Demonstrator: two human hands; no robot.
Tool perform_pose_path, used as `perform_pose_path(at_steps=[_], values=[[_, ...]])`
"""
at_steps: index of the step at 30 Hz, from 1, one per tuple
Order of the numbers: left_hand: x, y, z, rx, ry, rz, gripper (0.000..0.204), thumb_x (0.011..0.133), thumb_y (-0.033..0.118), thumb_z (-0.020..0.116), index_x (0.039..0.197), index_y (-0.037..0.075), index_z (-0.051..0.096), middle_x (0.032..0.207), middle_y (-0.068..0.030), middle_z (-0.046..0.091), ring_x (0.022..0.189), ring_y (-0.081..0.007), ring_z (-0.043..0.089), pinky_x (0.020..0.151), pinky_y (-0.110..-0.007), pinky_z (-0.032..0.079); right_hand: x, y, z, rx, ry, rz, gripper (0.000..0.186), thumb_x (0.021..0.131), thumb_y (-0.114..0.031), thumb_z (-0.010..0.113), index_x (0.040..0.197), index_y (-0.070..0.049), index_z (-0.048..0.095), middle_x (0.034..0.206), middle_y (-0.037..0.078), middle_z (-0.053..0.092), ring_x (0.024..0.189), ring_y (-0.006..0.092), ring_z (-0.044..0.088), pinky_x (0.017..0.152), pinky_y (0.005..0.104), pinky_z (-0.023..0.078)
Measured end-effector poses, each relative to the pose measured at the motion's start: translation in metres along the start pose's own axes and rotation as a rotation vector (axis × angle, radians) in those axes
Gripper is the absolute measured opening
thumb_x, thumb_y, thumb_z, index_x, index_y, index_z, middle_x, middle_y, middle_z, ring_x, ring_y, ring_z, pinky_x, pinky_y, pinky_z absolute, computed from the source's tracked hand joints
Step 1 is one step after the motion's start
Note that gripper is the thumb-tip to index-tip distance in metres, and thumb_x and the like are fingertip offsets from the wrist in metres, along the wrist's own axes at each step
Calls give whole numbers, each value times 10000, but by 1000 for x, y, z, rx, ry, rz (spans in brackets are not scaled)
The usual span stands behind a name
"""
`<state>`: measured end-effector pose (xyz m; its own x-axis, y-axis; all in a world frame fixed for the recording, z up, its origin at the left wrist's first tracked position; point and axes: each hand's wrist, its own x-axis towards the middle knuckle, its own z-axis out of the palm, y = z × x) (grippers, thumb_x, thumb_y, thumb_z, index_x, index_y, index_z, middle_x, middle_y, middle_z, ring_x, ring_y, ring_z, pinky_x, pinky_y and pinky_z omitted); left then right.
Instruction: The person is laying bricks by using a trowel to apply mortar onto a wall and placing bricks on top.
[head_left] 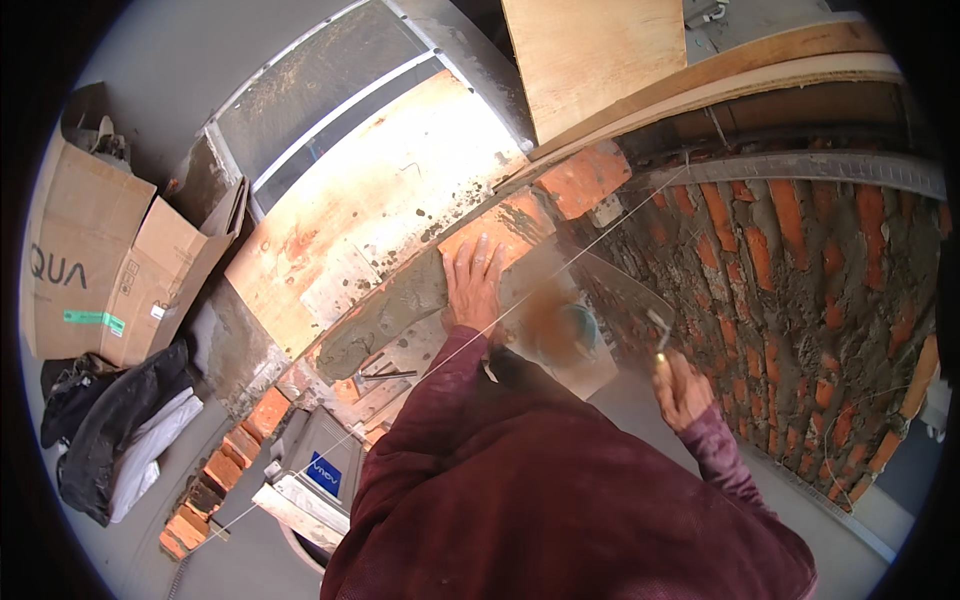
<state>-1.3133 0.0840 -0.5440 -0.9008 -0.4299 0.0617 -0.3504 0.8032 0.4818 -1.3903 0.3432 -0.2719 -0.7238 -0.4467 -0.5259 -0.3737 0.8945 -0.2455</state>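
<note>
An orange brick [520, 225] lies in the row on top of the low wall. My left hand [475, 285] rests on its near end, fingers stretched forward and lying on the brick. A strip of wet grey mortar [385, 322] runs along the wall to the left of this hand. Off to the right, my right hand [685, 392] is closed around the handle of a trowel [630, 285]. The trowel's blade points up and left beside the wall, somewhat blurred. Another brick [590, 178] sits farther along the row.
A taut string [600, 235] crosses the work diagonally. Rough brickwork [780, 300] with mortar joints fills the right side. Mortar-spotted plywood [370, 200] stands beyond the wall. At the left are a cardboard box [95, 240], dark bags [120, 430] and stepped brick ends [230, 455].
</note>
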Motion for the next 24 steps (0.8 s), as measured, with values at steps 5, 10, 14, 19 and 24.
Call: perform_pose_path(at_steps=[5, 10, 14, 19, 24], values=[[0, 27, -12, 11, -122, 95, 706, 847, 156, 554, 1501, 202, 290, 1553, -106, 234, 1436, -370, 157, 1170, -530, 68, -39, -28, -85, -264, 281, -253, 451, 875, -125, 563, 1277, 52, 462, 1018, 237, 622, 861, 400, 645, 776, 431, 513], [2, 33, 12, 14, -86, -17, 739, 811, 150, 571, 1498, 189, 301, 1560, -96, 228, 1448, -355, 139, 1155, -564, 62, 137, -143, -83, -654, 120, -548, 337, 943, -153, 506, 1229, 0, 412, 993, 178, 606, 599, 288, 620, 514, 380, 528], [2, 39, 15, -11, -67, -10, 740, 806, 176, 584, 1491, 175, 305, 1558, -81, 233, 1452, -335, 135, 1148, -576, 63, 293, -157, -19, -1033, -151, -349, 319, 891, -210, 559, 1158, -34, 560, 1009, 200, 672, 899, 358, 664, 744, 433, 533], [2, 32, -3, -157, -116, -53, 702, 830, 154, 557, 1485, 164, 306, 1560, -66, 222, 1453, -320, 129, 1148, -588, 70, 351, -187, 36, -1361, -513, -323, 232, 787, -180, 655, 959, -40, 723, 973, 148, 711, 901, 321, 685, 749, 419, 549], [4, 32, -14, -103, -204, -77, 629, 878, 126, 486, 1480, 168, 311, 1569, -60, 203, 1459, -312, 111, 1151, -591, 55, 363, -198, 66, -1518, -687, -332, 272, 780, -203, 702, 1023, -82, 722, 998, 120, 714, 908, 283, 687, 765, 390, 555]])
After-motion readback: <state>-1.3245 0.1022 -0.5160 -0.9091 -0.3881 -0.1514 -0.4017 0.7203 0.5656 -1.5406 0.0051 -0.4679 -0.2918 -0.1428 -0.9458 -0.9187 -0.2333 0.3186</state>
